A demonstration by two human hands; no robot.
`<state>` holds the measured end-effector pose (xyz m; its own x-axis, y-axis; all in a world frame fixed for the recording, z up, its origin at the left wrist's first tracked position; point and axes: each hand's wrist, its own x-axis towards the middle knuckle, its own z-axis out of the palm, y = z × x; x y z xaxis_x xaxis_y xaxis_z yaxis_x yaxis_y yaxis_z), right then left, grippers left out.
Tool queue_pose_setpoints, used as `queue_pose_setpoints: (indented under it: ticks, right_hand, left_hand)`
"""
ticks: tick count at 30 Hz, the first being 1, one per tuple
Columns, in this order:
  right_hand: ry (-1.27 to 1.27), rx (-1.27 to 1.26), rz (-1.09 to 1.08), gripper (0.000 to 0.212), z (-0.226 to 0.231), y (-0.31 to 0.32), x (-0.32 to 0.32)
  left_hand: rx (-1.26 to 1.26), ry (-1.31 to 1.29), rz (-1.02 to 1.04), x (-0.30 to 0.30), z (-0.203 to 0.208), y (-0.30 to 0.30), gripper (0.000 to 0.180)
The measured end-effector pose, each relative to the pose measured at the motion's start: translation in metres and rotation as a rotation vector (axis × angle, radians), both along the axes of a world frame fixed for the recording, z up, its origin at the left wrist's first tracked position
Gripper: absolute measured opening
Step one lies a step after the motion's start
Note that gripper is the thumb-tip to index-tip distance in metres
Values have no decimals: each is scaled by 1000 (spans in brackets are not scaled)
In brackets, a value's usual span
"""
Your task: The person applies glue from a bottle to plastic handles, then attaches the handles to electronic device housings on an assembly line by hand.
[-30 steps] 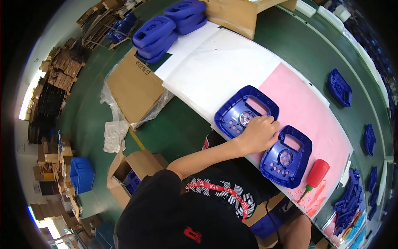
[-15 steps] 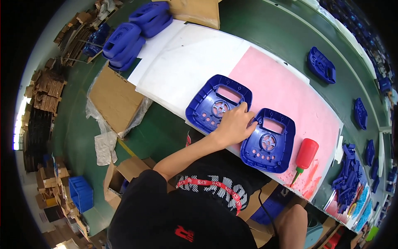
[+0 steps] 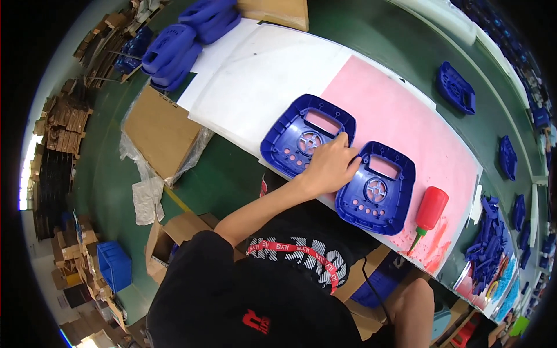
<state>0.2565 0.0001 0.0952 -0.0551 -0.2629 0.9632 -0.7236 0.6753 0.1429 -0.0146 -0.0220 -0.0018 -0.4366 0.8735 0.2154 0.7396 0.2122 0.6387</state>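
L hand (image 3: 329, 167) fingers together, flat between two blue moulded plastic housings (image 3: 307, 136) (image 3: 377, 187) near bench edge; red squeeze bottle (image 3: 429, 210) beside; pink sheet (image 3: 400, 116) open beyond.

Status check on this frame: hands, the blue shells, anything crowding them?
Left hand flat across both blue shells. Right hand out of view. Left shell and right shell side by side on pink mat. Red squeeze bottle beside right shell, apart.

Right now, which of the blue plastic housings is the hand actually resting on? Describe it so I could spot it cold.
Start at the pink mat on the white worktop. Two blue housings lie side by side at its near edge, and the left hand lies across the gap, fingertips on the left blue housing. That one overlaps the white sheet; its twin, the right blue housing, sits beside a red squeeze bottle.
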Motion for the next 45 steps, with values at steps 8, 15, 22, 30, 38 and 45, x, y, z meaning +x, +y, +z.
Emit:
queue_pose_setpoints:
  ticks: [8, 15, 22, 30, 38, 45]
  right_hand:
    - [-9, -31, 32, 8, -16, -3, -12]
    - [-30, -41, 70, 9, -19, -4, -22]
    - [-71, -26, 54, 9, -7, -8, -27]
    - [-2160, -253, -464, 28, -84, -44, 10]
    - [-2279, -585, -1367, 61, -175, -27, 20]
    - [-2064, -849, -977, 68, -246, 3, 73]
  left_hand:
    - [-1, -4, 1, -1, -1, -1, 23]
    - [14, -3, 0, -2, -2, -3, 24]
    - [172, 107, 12, 4, 13, -9, 21]
    - [216, -293, -108, 31, 35, -142, 18]
    - [-306, 401, 431, 3, -117, -178, 35]
    - [-219, 65, 267, -13, -144, -184, 40]
